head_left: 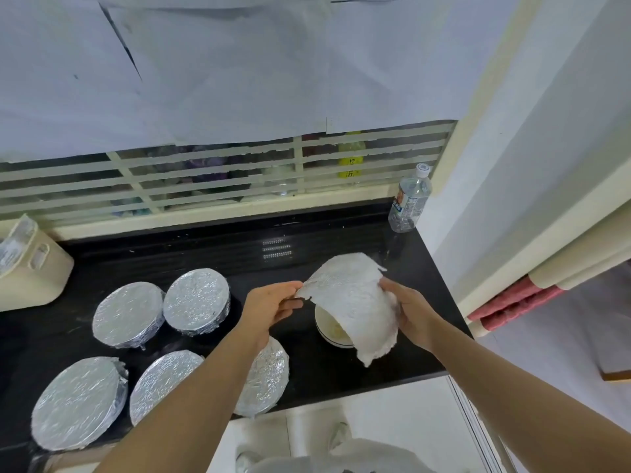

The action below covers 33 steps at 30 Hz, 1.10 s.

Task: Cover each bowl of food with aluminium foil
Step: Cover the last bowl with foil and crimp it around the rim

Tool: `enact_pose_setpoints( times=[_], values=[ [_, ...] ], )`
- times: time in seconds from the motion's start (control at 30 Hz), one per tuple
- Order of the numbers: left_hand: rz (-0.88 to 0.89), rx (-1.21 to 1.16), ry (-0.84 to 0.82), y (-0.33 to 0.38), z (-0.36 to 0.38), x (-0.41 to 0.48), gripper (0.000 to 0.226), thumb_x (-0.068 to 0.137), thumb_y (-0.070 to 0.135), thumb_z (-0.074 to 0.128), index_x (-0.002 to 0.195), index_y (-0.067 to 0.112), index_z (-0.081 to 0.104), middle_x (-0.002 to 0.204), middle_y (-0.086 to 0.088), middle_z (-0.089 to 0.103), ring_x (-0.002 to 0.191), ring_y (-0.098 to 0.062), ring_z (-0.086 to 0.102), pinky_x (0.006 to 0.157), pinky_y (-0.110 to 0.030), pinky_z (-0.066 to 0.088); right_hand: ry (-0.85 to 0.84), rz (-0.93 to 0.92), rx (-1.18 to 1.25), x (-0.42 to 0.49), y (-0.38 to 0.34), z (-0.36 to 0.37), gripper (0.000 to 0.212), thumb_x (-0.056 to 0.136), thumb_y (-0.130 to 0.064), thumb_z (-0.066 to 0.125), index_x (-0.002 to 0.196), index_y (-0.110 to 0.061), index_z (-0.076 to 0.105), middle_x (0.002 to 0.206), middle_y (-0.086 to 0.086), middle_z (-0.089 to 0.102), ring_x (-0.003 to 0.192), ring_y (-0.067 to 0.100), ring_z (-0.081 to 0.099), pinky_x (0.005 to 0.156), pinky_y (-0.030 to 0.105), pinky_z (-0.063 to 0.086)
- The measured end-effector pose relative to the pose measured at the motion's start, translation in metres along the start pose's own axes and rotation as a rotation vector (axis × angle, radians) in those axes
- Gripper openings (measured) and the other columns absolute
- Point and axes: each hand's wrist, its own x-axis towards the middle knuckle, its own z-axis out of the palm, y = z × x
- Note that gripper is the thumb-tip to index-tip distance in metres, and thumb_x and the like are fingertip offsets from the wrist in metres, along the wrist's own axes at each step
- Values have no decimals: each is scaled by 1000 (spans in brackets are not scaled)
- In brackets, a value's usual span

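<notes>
**Foil sheet held over the last open bowl**

Foil sheet [351,305] hangs above the uncovered white bowl [329,331], near the worktop's [327,373] right front corner. Left hand [269,307] pinches its left edge, fingers nearly closed. Right hand [411,314] grips its right side, fingers curled behind. Five foil-covered bowls [128,314] sit toward the left front.

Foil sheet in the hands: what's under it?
A white bowl on the black counter, holding pale yellowish food. The foil sheet, held by the left hand and right hand, hides the bowl's right side and most of its contents.
</notes>
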Motion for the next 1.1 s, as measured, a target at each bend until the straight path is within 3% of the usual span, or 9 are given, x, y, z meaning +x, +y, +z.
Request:
enact_pose_setpoints(
  times=[0.13,0.23,0.3,0.43,0.6,0.7,0.8,0.93,1.1],
  values=[
    [33,-2,84,-7,-5,10,19,95,9,59,104,15,75,99,-3,75,80,-11,69,74,-24,52,11,16,-129,-5,3,-4,27,87,-20,69,103,1,66,103,16,70,94,32,68,84,43,56],
    [83,10,141,-12,-3,14,23,98,10,56,117,16,68,111,-2,68,98,-13,63,84,-25,49,120,9,-182,3,9,-1,30,86,-19,70,103,5,65,103,20,69,94,37,67,88,48,55],
    [146,137,169,-19,1,15,29,98,9,55,125,16,63,123,-1,60,110,-14,55,95,-27,44,183,8,-231,9,15,0,30,85,-20,72,100,5,66,100,24,68,86,34,66,87,48,54],
    [401,585,198,-32,14,9,33,92,3,58,123,16,65,125,-4,56,110,-13,50,101,-29,41,226,22,-295,16,24,4,32,85,-19,70,100,8,64,89,17,63,78,26,59,75,40,54],
    [650,941,6,-44,41,0,42,87,18,67,128,18,60,142,1,49,134,-18,40,112,-36,29,260,34,-310,21,28,7,29,85,-17,68,101,7,61,88,13,62,78,23,60,70,33,51],
    [651,1189,-101,-53,55,-1,68,89,40,64,148,19,38,161,-1,23,150,-21,16,120,-40,16,256,50,-304,20,26,3,22,86,-17,69,101,-1,64,94,12,67,79,21,64,64,28,51],
    [588,1370,-131,-59,65,0,92,88,64,54,157,18,13,166,0,-1,153,-21,-6,122,-40,1,218,77,-298,19,24,-3,21,87,-17,69,103,-4,64,97,10,69,84,21,66,62,25,49],
    [527,1458,-128,-65,70,5,114,80,84,42,158,13,-2,166,-3,-9,153,-23,-8,123,-42,0,165,116,-295,17,26,-7,18,86,-17,70,99,-4,65,98,10,70,87,22,68,64,26,51],
    [511,1493,-103,-68,70,10,124,76,85,46,156,9,-10,166,-7,-13,153,-25,-10,123,-42,-2,152,131,-299,18,28,-9,22,87,-19,70,102,-3,65,101,11,70,93,24,67,71,27,53]
  ],
)
